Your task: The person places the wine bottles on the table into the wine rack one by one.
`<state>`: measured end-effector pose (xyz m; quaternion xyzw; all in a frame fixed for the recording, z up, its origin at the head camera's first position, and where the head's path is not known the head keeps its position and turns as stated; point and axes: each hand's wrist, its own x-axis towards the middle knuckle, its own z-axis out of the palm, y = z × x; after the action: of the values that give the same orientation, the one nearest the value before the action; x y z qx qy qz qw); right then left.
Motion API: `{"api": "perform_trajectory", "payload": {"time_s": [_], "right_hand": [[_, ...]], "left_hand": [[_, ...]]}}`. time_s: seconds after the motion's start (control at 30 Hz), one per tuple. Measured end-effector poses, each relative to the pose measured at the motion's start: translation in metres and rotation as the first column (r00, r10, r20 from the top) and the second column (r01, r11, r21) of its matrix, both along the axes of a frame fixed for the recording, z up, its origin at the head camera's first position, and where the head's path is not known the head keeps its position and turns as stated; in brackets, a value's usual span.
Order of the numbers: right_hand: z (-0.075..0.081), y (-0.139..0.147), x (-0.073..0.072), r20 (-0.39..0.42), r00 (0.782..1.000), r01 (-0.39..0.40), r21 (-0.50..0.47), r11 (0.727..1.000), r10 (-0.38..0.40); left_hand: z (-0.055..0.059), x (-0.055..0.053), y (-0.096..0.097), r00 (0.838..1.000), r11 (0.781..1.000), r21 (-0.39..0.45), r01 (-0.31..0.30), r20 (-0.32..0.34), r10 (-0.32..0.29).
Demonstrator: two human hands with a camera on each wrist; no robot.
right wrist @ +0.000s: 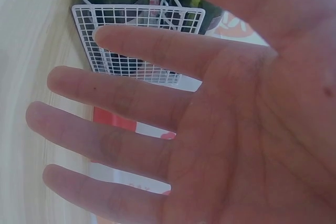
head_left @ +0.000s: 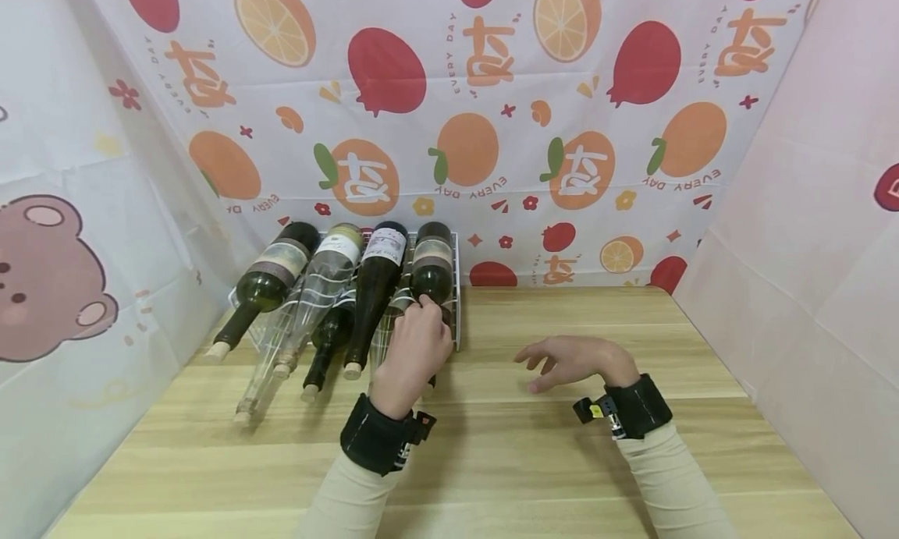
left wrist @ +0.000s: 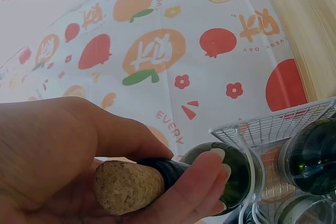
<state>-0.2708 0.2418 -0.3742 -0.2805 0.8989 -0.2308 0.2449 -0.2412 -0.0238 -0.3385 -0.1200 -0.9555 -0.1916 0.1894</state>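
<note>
In the head view my left hand (head_left: 416,350) grips the neck of a dark green wine bottle (head_left: 431,260) at the right end of a white wire rack (head_left: 458,289). The left wrist view shows its cork (left wrist: 128,187) poking out between thumb and fingers, with the green bottle body (left wrist: 236,174) behind. My right hand (head_left: 572,359) hovers over the table to the right of the rack, holding nothing. From the right wrist, its fingers (right wrist: 115,93) look straight and spread, with the rack's mesh side (right wrist: 136,14) beyond them.
Several corked bottles lie in the rack, necks toward me: a dark green one (head_left: 277,266) at the left, a clear one (head_left: 330,266), a dark labelled one (head_left: 379,289) and others lower down. The wooden table (head_left: 562,469) meets a fruit-print cloth (head_left: 520,133) behind.
</note>
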Motion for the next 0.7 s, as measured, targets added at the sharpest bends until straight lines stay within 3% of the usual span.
{"api": "perform_trajectory", "payload": {"time_s": [0.53,0.7], "right_hand": [[0.0001,-0.0004,-0.0006,0.003,1.000,-0.013,-0.022,1.000,0.013],[-0.0022,0.0008,-0.0017,-0.007,1.000,-0.011,-0.004,1.000,0.011]], "left_hand": [[0.0032,0.0001,0.0017,0.998,1.000,0.005,-0.025,0.058,0.025],[0.0006,-0.0011,0.0019,0.999,1.000,-0.008,-0.016,0.032,0.016]]}}
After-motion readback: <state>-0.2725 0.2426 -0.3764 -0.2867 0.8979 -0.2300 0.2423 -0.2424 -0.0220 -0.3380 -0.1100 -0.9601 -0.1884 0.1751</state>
